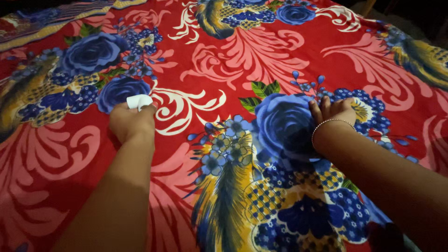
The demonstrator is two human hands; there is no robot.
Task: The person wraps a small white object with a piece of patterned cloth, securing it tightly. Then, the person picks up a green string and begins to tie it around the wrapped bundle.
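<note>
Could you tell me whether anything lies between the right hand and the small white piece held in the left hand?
Nothing visible does. Between the right hand, flat on a blue rose, and the white piece pinched in the left hand there is only the flat red floral cloth.

No packages, labels, signs or screens in view.

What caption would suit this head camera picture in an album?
Two bare hands press on a red floral sheet: left hand clutching a small white object, right hand flat, a bead bracelet at the wrist.
</note>
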